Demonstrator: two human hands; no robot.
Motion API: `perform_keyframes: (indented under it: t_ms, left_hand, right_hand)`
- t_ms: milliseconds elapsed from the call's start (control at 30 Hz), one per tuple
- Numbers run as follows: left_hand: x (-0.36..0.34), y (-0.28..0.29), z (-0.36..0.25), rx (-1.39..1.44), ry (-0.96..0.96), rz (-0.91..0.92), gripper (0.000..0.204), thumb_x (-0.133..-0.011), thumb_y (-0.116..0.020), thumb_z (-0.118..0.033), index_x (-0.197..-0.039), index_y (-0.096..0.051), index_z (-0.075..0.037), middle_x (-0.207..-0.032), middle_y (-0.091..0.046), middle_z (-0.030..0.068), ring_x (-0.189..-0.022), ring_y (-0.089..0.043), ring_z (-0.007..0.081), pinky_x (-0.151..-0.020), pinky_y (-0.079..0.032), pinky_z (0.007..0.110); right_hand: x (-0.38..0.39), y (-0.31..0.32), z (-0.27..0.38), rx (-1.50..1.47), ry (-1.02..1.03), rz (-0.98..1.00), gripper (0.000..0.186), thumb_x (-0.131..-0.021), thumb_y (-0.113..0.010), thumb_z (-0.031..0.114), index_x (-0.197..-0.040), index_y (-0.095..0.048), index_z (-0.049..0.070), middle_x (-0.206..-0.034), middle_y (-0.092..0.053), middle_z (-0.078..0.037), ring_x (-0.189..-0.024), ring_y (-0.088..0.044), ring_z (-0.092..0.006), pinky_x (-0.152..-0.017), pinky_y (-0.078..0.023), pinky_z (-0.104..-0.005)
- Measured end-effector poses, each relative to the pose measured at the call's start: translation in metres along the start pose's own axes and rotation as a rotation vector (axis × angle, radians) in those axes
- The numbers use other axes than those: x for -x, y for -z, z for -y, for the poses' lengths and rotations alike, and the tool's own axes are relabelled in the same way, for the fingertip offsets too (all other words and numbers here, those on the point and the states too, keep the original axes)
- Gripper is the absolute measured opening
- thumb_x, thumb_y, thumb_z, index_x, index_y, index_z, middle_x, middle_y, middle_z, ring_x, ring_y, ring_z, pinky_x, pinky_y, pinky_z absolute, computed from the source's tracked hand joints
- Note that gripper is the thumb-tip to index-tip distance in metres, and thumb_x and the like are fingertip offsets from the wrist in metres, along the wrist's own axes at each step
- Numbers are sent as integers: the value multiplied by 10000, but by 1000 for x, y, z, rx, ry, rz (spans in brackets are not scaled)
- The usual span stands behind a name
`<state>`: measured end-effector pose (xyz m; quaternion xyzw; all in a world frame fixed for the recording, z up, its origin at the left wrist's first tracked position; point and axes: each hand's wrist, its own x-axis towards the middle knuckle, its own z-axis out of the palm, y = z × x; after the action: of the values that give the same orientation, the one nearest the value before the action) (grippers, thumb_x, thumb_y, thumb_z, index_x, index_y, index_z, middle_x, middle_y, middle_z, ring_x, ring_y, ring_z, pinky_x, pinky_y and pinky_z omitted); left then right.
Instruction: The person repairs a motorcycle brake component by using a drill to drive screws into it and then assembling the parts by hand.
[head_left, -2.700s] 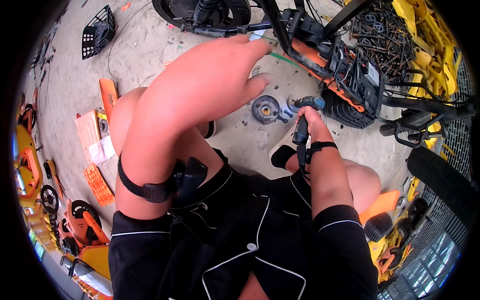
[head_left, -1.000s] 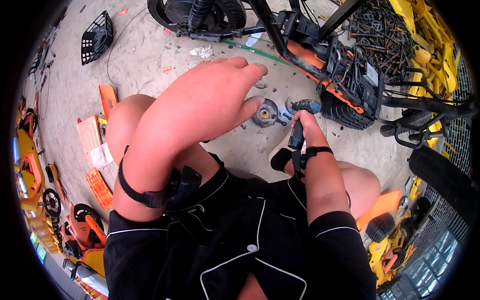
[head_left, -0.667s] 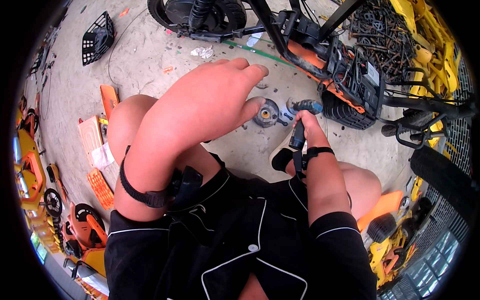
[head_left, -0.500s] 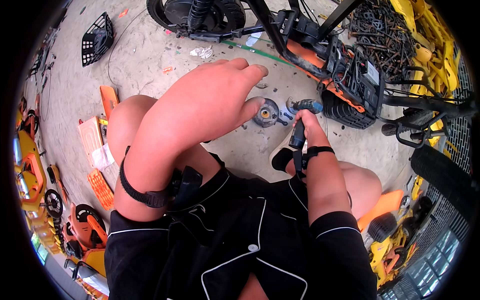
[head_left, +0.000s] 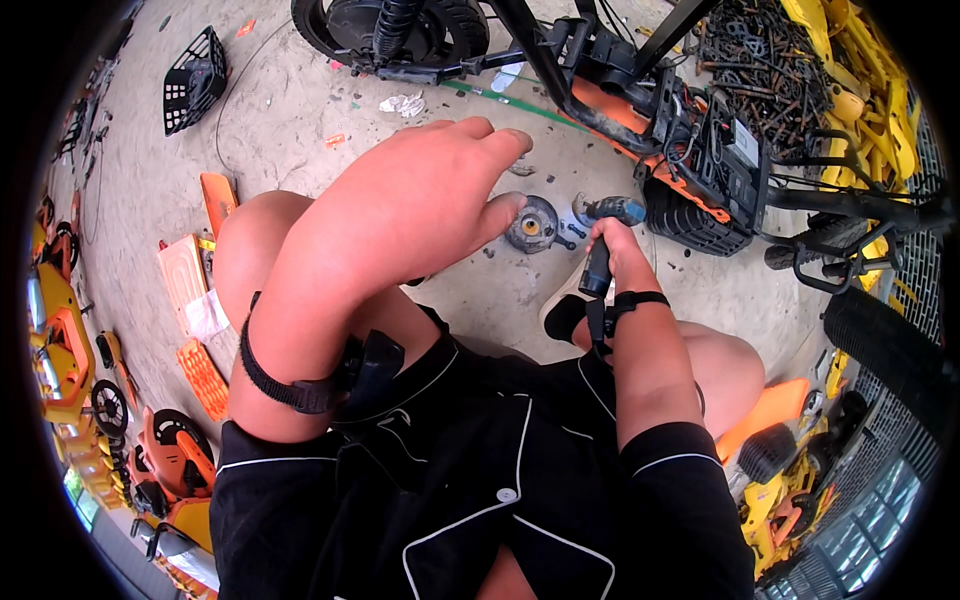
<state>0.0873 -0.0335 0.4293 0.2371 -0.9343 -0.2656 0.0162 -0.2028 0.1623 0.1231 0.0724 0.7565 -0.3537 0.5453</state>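
Round metal hub (head_left: 533,223) lies on the concrete floor (head_left: 300,130) just beyond your knees; steady it with your loosely curled, empty left hand (head_left: 440,190) while your right hand (head_left: 612,243), clenched around the power driver (head_left: 604,240), stays square.

Dusty grey concrete floor (head_left: 300,110) with a round grey metal hub disc (head_left: 532,223), crumpled white rag (head_left: 404,103), black plastic basket (head_left: 192,80) and flat orange plastic panels (head_left: 200,290) lying on it.

White label (head_left: 742,141) on the black box (head_left: 712,165); no screens
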Motion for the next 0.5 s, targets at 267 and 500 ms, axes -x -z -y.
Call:
perform_keyframes:
  t_ms: [267,500]
  left_hand:
    - [0,-1,0,-17,4,5,401,-941,-661,-248,-1279,-586,-47,-1106,-661,172,-988,-650,394,-838,-532,462]
    - [-1,-2,1,-18,-6,-6,396,-941,-660,-246,-1276,-587,-48,-1096,-663,172,-986,-650,395,-839,-531,461]
  right_hand:
    - [-1,-1,0,10,-14,-4,84,-692,-610,98,-725,-580,27,-666,-577,-135,-567,-593,-299,-598,-516,-418]
    - [-5,6,-1,-28,-11,3,94,-684,-615,106,-731,-587,30,-670,-575,-140,-572,-594,-302,-603,-516,-424]
